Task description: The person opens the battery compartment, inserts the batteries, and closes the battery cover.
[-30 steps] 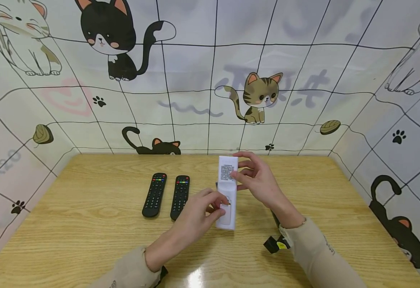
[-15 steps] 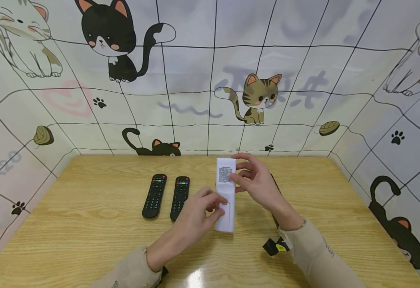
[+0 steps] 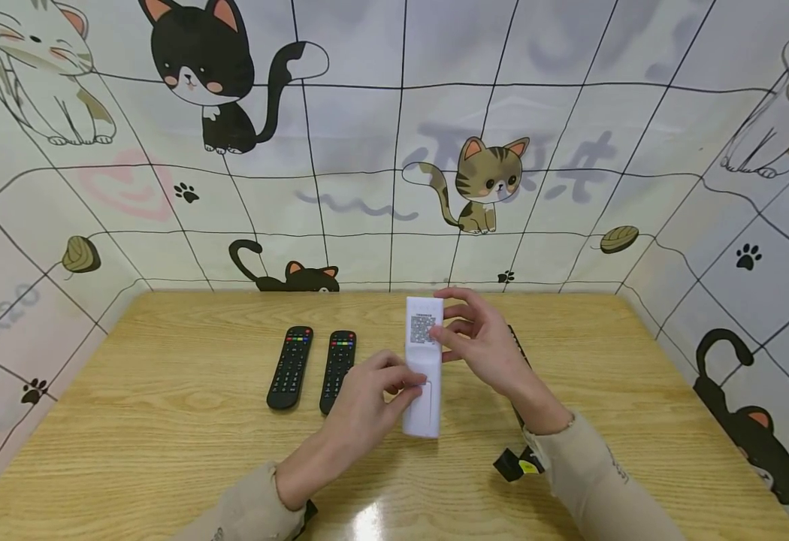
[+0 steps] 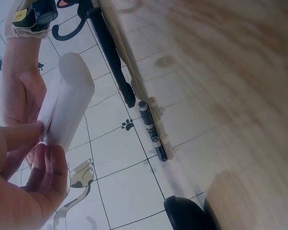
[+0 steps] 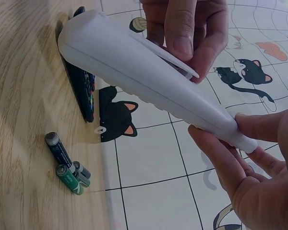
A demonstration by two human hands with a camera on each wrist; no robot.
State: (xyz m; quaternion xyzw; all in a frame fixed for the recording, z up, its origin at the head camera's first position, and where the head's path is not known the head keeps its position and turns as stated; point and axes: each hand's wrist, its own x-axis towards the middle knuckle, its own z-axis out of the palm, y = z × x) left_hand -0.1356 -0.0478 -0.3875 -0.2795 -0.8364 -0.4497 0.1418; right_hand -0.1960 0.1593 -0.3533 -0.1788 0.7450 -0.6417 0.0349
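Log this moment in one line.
left hand: pinches tilted white plastic cover | right hand: holds long white plastic remote | nearby: two slim black remotes

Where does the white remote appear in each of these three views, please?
Head: the white remote is just right of centre, in the lower half.
Left wrist: the white remote is on the left, mostly above mid-height.
Right wrist: the white remote slants from upper left toward lower right.
Shared landmark: the wooden tabletop, respectively below, right and left.
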